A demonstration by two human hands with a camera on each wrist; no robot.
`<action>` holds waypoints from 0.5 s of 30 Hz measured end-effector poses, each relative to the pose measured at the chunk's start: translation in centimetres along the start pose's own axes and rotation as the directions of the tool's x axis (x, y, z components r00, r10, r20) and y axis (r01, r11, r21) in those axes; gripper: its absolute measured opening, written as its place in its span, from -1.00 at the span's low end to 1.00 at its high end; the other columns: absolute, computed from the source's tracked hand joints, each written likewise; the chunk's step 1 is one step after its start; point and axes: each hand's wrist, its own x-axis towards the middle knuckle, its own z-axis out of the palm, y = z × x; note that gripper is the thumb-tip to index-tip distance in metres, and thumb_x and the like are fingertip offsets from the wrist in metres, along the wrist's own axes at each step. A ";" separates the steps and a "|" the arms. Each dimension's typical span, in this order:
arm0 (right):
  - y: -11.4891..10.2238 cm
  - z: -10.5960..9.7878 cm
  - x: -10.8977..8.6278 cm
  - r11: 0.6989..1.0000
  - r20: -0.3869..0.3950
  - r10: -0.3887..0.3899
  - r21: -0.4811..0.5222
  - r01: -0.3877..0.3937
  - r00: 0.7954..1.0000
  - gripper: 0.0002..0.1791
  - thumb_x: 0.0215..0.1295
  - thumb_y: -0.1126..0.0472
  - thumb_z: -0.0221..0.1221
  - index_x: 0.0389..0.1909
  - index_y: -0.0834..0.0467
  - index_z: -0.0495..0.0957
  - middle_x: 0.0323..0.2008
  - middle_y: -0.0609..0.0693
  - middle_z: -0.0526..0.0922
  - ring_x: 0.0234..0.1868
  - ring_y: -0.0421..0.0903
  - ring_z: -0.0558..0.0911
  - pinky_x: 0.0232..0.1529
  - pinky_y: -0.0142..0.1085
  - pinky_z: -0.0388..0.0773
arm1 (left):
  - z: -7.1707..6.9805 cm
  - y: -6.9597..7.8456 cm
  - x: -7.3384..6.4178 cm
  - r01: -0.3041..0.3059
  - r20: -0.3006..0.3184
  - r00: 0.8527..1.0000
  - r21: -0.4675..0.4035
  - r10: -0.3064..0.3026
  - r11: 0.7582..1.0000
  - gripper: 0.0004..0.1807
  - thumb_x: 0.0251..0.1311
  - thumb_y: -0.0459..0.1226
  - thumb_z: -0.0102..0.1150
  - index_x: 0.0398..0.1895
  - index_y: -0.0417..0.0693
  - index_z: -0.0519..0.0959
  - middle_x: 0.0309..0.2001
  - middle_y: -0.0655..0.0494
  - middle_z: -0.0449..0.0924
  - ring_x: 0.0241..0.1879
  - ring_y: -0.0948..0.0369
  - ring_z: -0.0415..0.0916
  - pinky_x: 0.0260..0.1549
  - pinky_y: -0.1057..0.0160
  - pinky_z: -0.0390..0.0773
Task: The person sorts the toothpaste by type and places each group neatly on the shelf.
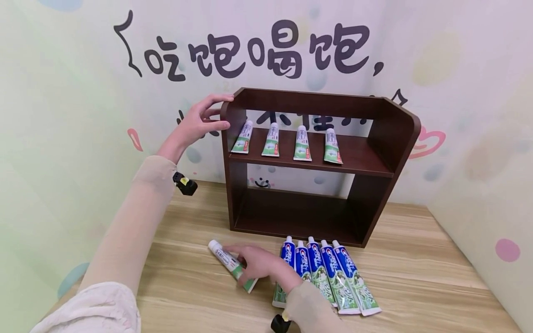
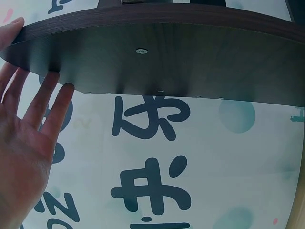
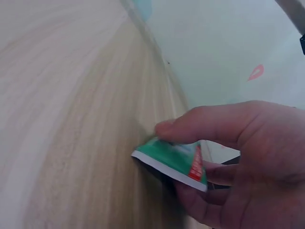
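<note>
My left hand is at the upper left of a dark brown wooden shelf. In the left wrist view its fingers, spread and fairly straight, touch the side panel, with the thumb at the panel's edge. Low over the table, my right hand pinches a white-and-green toothpaste tube near its flat end. The right wrist view shows the thumb on top of the tube's green end and fingers beneath, with that end lifted off the wood. The tube's white cap points away to the left.
Several white-and-green toothpaste tubes lie in a row on the upper shelf board, caps toward the back. Right of my right hand, several blue-and-green toothpaste tubes lie side by side on the wooden table. A printed wall stands behind.
</note>
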 end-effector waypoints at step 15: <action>0.4 -0.9 -1.1 0.994 0.072 0.060 0.091 -0.066 0.996 -0.11 -0.02 0.25 0.46 0.40 -0.17 0.37 -0.16 0.03 0.71 -0.35 -0.29 0.58 -0.36 -0.43 0.53 | -0.1 -0.1 0.0 0.002 0.003 1.000 0.013 -0.002 1.000 -0.40 0.19 -0.39 0.29 0.32 0.08 0.44 0.46 0.20 0.29 0.32 -0.05 0.41 -0.02 0.40 0.60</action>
